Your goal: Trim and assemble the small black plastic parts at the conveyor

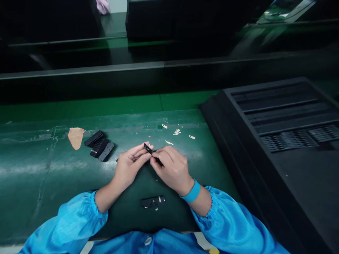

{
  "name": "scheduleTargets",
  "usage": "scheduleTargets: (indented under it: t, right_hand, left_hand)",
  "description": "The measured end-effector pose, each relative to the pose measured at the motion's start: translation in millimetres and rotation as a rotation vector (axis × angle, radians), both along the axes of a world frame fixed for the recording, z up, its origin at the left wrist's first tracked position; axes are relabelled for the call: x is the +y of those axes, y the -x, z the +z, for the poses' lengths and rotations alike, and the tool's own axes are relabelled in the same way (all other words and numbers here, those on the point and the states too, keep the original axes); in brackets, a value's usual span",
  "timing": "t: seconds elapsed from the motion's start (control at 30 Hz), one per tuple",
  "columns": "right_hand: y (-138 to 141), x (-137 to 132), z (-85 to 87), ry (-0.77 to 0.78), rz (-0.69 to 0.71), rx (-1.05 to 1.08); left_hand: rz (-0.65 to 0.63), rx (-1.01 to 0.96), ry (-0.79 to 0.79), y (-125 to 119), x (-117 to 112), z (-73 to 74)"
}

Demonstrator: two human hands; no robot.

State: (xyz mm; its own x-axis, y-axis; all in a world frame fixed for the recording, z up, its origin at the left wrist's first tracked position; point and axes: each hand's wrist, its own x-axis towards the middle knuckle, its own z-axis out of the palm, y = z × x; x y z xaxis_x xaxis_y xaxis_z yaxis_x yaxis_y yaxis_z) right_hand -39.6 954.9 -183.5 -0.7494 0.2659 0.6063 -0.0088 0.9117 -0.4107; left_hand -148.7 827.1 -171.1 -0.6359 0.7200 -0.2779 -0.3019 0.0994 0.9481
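Between my two hands is a small, thin black part (148,149), held above the green bench top. My left hand (129,164) pinches its left end between thumb and fingers. From the right, my right hand (172,164) closes its fingers on the same part, covering much of it. A blue band (192,191) circles my right wrist. Closer to my body lies a similar flat black part (153,201) with small light and gold spots. A stack of dark flat parts (100,146) sits beyond my left hand.
A tan paper piece (76,138) lies left of the stack. Several pale scraps (177,132) are scattered past my hands on the green bench (66,176). A big black slotted tray (265,169) stands along the right side. A long dark ledge (106,83) runs across the back.
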Motion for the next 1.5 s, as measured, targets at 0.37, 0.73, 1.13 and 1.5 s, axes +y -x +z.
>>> scheduleTargets:
  t: [0.37,0.73,1.13,1.5]
  right_hand:
    - [2.8,3.0,4.2,0.886,0.062,-0.104]
    - [5.9,4.7,-4.5,1.192,0.085,-0.205]
    - [6.5,7.0,-3.0,1.251,0.067,-0.118]
    - [8.7,-3.0,-2.8,1.113,-0.002,-0.141]
  left_hand:
    - [-0.054,-0.022,0.105,5.8,-1.5,1.3]
    - [-0.165,-0.202,0.045,3.5,1.5,4.3]
    - [-0.170,-0.055,0.069,3.9,-3.8,0.8]
    - [-0.121,0.268,0.086,-7.6,0.3,0.8]
